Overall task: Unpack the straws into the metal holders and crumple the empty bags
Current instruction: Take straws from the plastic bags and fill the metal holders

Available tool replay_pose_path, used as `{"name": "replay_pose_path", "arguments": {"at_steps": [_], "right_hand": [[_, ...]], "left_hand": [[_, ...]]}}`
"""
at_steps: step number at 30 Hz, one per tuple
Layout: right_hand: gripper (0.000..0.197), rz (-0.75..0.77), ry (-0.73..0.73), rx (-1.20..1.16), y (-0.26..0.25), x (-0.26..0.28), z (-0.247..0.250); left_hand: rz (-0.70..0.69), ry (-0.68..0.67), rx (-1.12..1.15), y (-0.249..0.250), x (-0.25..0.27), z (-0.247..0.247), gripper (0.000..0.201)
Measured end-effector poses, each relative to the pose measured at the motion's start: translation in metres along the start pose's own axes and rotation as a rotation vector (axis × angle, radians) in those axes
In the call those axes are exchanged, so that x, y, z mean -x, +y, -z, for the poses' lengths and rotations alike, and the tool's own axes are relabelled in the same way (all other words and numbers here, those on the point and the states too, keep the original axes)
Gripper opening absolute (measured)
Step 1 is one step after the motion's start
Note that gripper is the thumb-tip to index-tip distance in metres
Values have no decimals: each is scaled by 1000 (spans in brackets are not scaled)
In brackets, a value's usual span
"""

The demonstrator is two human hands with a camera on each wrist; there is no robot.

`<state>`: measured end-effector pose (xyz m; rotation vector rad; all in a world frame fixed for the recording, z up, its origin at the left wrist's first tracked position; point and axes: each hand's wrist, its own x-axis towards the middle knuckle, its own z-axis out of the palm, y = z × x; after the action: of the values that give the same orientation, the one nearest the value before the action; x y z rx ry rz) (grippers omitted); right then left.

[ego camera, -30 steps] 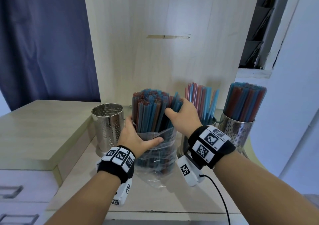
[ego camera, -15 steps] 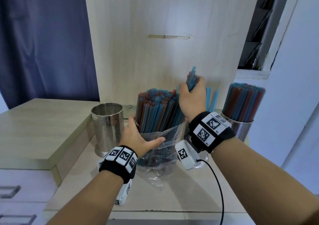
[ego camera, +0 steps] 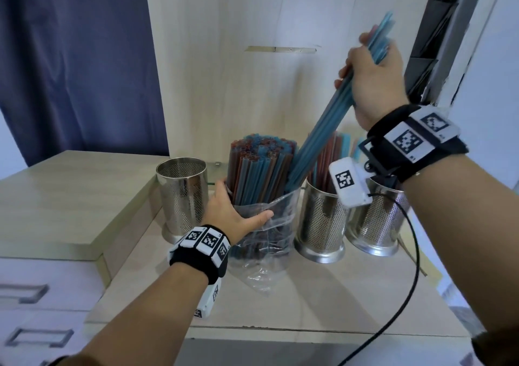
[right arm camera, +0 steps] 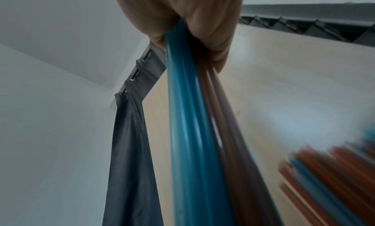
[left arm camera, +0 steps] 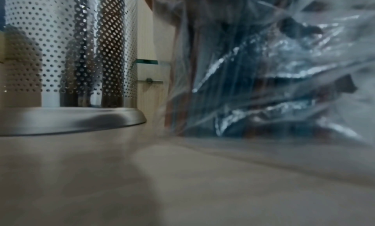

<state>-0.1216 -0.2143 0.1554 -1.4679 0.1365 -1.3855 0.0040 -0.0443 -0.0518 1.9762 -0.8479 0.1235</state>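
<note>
**Straws half out of the bag: where it could slip**

On the left of the table (ego camera: 323, 304) stands an empty holder (ego camera: 182, 197), its mesh wall close beside the bag in the left wrist view. It sits just beside the working area, so a sideways swing of the bag or a forearm could knock it over.

Next comes the left hand (ego camera: 233, 216), its fingers curled round the clear plastic bag (ego camera: 266, 242) that stands upright on the table, still packed with straws (ego camera: 258, 169). The plastic is thin and creased; if this grip loosens while straws are drawn upward, I judge the bag would lift or tip and spill its load across the table.

Right of the bag, the right hand (ego camera: 370, 79) is raised high, fingers clenched round a small bunch of blue straws (ego camera: 323, 129) that slants down toward the bag mouth. The lower ends look still inside or at the rim of the bag. Dragged out at this slant, they could catch neighbouring straws and pull them loose, or bend. A slack grip would let smooth straws slide out and scatter.

Further right stand two holders: a middle holder (ego camera: 323, 219) already carrying straws, and a far holder (ego camera: 376, 225) partly hidden by the wrist. Lowering the bunch at an angle could miss the rim or jam against straws already there.
</note>
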Motion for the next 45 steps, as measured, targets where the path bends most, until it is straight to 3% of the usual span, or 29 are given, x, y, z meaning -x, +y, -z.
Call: {"name": "replay_pose_path", "arguments": {"at_steps": [8,14,22,31,34,37,40,45], "right_hand": [[11,131,80,-31,-33,-23,46],[12,193,-55,216,-27,-16,59],[14,30,-98,282,34,12,46],[12,-205,-163,573,93,43,44],[37,-191,-151,679,89,36,48],[68,27,-144,769,78,34,54],[78,240,-99,877,78,44,63],[93,147,-88,864,90,63,74]], "left_hand": [[-20,17,26,3,2,1,78],[-38,39,68,1,2,0,82],[-39,48,27,1,1,-2,75],[-59,58,40,-1,1,-3,75],[-56,59,45,1,2,-3,76],[-55,60,46,3,2,-2,74],[-51,55,47,3,3,-2,75],[-47,49,57,4,3,-1,81]]}}
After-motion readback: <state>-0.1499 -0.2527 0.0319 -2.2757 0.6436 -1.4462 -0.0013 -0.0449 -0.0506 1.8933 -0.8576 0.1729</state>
